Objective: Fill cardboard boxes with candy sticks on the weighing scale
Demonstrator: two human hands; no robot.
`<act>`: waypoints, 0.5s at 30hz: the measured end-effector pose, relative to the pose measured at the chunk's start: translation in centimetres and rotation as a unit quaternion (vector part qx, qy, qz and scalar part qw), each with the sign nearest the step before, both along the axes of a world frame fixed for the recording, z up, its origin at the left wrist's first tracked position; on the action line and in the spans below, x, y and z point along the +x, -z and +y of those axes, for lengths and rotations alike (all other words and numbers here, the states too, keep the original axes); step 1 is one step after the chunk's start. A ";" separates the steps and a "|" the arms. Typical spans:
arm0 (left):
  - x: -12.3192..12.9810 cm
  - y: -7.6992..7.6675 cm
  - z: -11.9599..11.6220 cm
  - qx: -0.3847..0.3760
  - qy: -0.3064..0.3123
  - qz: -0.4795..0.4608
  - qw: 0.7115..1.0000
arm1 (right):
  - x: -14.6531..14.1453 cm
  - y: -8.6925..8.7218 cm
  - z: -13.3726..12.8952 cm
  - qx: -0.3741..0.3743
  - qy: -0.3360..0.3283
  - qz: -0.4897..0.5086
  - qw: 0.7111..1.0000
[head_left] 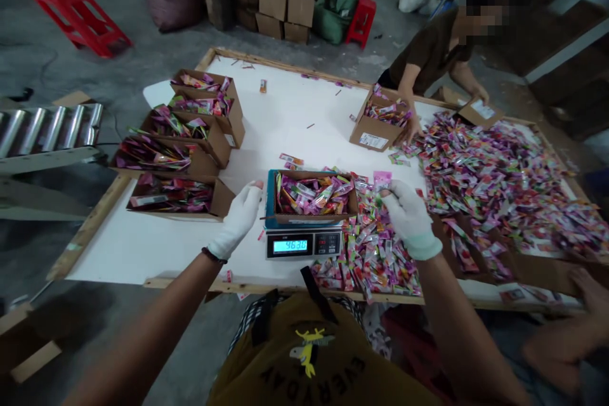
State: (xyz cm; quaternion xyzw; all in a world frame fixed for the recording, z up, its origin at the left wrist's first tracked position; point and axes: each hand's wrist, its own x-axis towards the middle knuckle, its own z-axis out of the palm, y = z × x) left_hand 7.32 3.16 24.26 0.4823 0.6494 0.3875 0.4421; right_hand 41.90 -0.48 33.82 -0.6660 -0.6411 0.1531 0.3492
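A cardboard box [316,222] full of pink and green packets rests on a digital scale [290,254] whose display reads about 463.0. My left hand [240,212], in a white glove with bare fingertips, is just left of the scale, its fingers close together and nothing visible in them. Right of the box, my right hand [404,210], gloved too, pinches a pink packet [382,179]. Loose packets [375,260] are heaped under and beside that hand.
Several filled boxes [221,196] line the table's left side. Across the table, a person [428,57] handles a box [375,133] beside a large packet pile [495,184]. Another person's arm [561,342] is at lower right. A roller conveyor [52,130] stands left.
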 end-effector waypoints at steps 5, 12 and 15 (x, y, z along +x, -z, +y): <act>1.0 -2.7 1.5 0.019 0.060 0.069 0.996 | 1.2 0.2 -1.2 -0.019 0.004 -0.024 1.000; 2.5 -3.4 2.8 -0.092 0.152 0.156 0.972 | 1.1 1.2 -1.3 -0.047 -0.032 -0.062 0.996; 0.6 -3.4 0.7 -0.105 0.143 0.139 0.974 | 1.0 2.3 -1.4 -0.037 -0.042 -0.056 0.997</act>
